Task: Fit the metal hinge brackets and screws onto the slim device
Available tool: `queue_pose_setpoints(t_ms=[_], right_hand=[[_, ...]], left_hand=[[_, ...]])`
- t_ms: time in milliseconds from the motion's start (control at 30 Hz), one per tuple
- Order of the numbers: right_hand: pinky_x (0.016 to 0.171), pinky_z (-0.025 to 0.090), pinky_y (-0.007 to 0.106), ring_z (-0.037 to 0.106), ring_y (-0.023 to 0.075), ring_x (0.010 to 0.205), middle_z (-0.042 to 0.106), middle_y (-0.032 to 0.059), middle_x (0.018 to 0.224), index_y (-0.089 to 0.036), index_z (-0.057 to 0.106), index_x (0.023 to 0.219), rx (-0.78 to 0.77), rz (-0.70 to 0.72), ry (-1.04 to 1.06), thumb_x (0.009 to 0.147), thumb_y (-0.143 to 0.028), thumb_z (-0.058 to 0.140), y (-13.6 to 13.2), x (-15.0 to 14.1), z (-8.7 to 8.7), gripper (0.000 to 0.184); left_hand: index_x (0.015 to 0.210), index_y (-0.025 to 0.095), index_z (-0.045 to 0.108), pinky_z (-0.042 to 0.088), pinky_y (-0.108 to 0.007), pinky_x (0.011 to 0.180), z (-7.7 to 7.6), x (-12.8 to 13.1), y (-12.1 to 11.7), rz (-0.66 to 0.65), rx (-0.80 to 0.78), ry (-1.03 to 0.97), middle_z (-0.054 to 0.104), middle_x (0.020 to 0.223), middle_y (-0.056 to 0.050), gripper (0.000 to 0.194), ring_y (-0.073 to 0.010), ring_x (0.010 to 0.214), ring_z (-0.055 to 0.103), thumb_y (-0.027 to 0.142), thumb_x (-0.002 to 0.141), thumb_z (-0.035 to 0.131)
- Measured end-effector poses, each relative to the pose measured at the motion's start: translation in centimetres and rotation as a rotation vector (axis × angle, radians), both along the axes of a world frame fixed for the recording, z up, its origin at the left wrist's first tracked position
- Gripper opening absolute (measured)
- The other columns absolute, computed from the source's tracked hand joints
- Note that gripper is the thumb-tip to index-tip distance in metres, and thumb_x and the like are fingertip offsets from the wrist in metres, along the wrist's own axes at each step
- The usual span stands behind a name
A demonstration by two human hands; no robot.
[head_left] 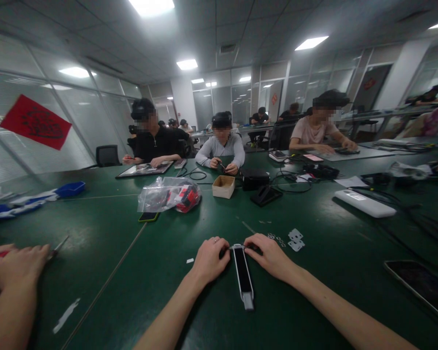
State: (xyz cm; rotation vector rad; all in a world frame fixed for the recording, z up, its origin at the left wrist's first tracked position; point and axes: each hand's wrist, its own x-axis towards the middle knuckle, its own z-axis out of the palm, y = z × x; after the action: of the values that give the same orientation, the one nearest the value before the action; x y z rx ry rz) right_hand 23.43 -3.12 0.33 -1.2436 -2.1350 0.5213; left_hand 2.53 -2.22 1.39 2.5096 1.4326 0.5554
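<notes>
A long, narrow device with a black face and a white frame (243, 272) lies on the table in front of me, pointing away from my body. A grey-white piece (247, 300) sticks out of its near end. My left hand (211, 258) is closed at the left side of the device's far end, thumb and fingers pinched together. From the right, my right hand (268, 253) pinches the opposite side of that same end. The fingers partly cover whatever small parts are there. Flat white metal plates (295, 240) and several small rings (277, 239) lie beyond my right hand.
A neighbour's hand (20, 265) holds a screwdriver (60, 245) at the left. Ahead are a plastic bag with red parts (170, 194), a small open box (224, 187) and a black stand (265, 195). A white power bank-like block (365, 203) and a phone (419, 287) lie right.
</notes>
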Motion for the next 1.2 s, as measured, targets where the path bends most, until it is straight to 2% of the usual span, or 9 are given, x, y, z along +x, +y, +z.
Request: queue_pose_setpoints(t_ms=[233, 567, 1200], right_hand=[[0.078, 0.047, 0.032, 0.056, 0.0169, 0.085, 0.061, 0.0043, 0.091, -0.019, 0.061, 0.093, 0.017, 0.000, 0.011, 0.087, -0.027, 0.052, 0.20, 0.06, -0.45, 0.013], [0.077, 0.048, 0.033, 0.057, 0.0174, 0.085, 0.061, 0.0047, 0.093, -0.020, 0.061, 0.094, -0.014, -0.006, 0.013, 0.087, -0.027, 0.051, -0.15, 0.06, 0.17, 0.015], [0.071, 0.047, 0.030, 0.056, 0.0155, 0.078, 0.061, 0.0033, 0.087, -0.018, 0.061, 0.091, 0.010, -0.027, 0.020, 0.082, -0.021, 0.057, 0.16, 0.14, -0.46, 0.010]], left_hand=[[0.088, 0.020, 0.060, 0.040, -0.029, 0.074, -0.07, 0.07, 0.04, 0.007, -0.006, 0.005, 0.062, 0.089, -0.003, 0.014, -0.0169, 0.082, 0.055, 0.023, 0.084, 0.047], [0.088, 0.020, 0.059, 0.040, -0.028, 0.073, -0.03, -0.01, 0.03, 0.000, 0.004, 0.000, 0.061, 0.088, -0.003, 0.013, -0.0168, 0.081, 0.055, 0.023, 0.084, 0.047], [0.086, 0.020, 0.058, 0.039, -0.028, 0.072, -0.39, -0.09, 0.16, -0.002, 0.018, -0.006, 0.061, 0.086, -0.002, 0.011, -0.0166, 0.080, 0.055, 0.022, 0.083, 0.048]])
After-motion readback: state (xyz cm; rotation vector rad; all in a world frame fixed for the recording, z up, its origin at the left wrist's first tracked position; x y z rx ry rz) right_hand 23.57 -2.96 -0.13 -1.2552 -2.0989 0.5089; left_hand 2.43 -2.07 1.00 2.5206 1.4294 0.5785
